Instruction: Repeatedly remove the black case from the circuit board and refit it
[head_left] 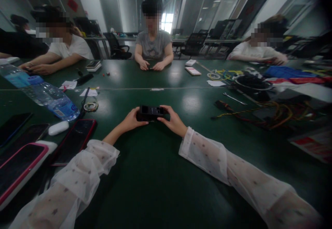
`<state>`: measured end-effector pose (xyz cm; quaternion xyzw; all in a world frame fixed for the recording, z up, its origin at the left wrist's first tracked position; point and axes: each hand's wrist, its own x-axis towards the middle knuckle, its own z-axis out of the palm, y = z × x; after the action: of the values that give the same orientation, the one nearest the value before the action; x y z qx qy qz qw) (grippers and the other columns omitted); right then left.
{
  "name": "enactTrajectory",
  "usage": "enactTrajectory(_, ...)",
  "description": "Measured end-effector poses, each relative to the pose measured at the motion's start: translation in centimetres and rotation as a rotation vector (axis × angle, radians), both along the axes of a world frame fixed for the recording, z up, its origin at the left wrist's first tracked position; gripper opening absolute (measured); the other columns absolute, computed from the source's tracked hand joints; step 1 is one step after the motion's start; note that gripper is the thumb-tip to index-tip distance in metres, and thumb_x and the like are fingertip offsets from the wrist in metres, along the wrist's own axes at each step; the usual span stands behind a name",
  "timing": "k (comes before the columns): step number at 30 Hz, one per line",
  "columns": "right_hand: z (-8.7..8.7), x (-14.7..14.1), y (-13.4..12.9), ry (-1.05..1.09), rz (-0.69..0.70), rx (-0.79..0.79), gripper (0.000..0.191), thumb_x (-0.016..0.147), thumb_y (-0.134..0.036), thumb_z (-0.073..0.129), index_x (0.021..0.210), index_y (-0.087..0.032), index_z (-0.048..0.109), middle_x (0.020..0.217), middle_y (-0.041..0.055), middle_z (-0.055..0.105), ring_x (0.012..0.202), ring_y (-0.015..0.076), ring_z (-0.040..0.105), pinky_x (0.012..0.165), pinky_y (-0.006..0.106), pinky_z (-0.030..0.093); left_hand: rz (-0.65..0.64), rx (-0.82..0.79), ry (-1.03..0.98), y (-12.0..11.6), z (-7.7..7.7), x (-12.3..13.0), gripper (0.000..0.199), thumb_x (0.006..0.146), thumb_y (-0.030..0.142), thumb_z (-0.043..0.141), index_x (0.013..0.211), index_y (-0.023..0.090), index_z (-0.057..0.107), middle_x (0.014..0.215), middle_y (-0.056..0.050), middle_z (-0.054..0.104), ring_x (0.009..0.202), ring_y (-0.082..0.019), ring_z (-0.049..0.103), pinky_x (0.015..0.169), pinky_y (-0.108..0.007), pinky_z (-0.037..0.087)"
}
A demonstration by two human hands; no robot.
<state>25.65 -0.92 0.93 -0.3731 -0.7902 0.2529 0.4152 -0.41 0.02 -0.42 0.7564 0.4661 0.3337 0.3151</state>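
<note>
A small black box-shaped device [151, 111] with tiny light marks on its upper face is held just over the green table [155, 173]. My left hand [131, 121] grips its left end, thumb along the near edge. At the opposite end, my right hand [174, 120] closes on it with thumb and fingers. What kind of device it is I cannot make out. My fingers on its far side are partly hidden.
Phones [74, 142], a white earbud case [58, 128] and water bottles [55, 99] crowd the left. Tangled cables [272, 113] and a metal wrench-like tool [234, 99] lie right. Across the table sits a person [154, 45] with hands on a small dark object; others sit either side.
</note>
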Motion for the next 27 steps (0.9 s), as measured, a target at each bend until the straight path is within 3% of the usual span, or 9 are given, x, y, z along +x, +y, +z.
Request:
enactTrajectory(3,0.0,0.0,0.0,-0.025,0.017,-0.015,0.053,0.084,-0.033,0.068,0.131,-0.023,0.046,0.126,0.0107,0.059,0.119,0.0259,0.059,0.105,0.051,0.047,-0.035,0.044,-0.025,-0.3,0.6,0.2,0.091,0.067,0.044,0.081,0.144,0.024,0.036,0.143,-0.014,0.046,0.132,-0.032,0.045,0.108,-0.053,0.035)
enactTrajectory(7,0.1,0.0,-0.1,-0.099,0.052,-0.035,0.050,0.085,-0.029,0.067,0.130,-0.023,0.047,0.127,0.0108,0.059,0.121,0.0261,0.058,0.105,0.052,0.046,-0.058,0.020,-0.019,-0.6,1.2,0.3,0.096,0.067,0.045,0.081,0.147,0.025,0.031,0.142,-0.015,0.048,0.129,-0.032,0.047,0.108,-0.053,0.035)
enactTrajectory(16,0.5,0.1,-0.1,-0.103,0.070,-0.067,0.051,0.083,-0.028,0.069,0.129,-0.024,0.047,0.127,0.0094,0.059,0.120,0.0261,0.058,0.104,0.053,0.047,-0.065,0.021,0.026,-0.8,1.8,0.3,0.069,0.073,0.049,0.076,0.132,0.025,0.050,0.132,-0.011,0.055,0.122,-0.030,0.052,0.104,-0.051,0.039)
enactTrajectory(20,0.2,0.2,0.1,-0.076,0.076,-0.054,0.051,0.081,-0.028,0.072,0.126,-0.025,0.048,0.123,0.0082,0.059,0.117,0.0257,0.059,0.102,0.052,0.048,-0.068,0.015,0.027,-0.9,2.0,0.4,0.066,0.073,0.053,0.075,0.128,0.025,0.052,0.128,-0.010,0.058,0.120,-0.029,0.053,0.103,-0.049,0.040)
enactTrajectory(27,-0.1,0.3,0.3,-0.096,0.072,0.006,0.052,0.077,-0.027,0.075,0.122,-0.025,0.049,0.123,0.0074,0.057,0.117,0.0266,0.056,0.100,0.052,0.048,-0.038,-0.074,0.007,-1.1,2.5,0.3,0.054,0.096,0.063,0.030,0.128,0.029,0.057,0.129,-0.005,0.059,0.120,-0.026,0.052,0.106,-0.045,0.038)
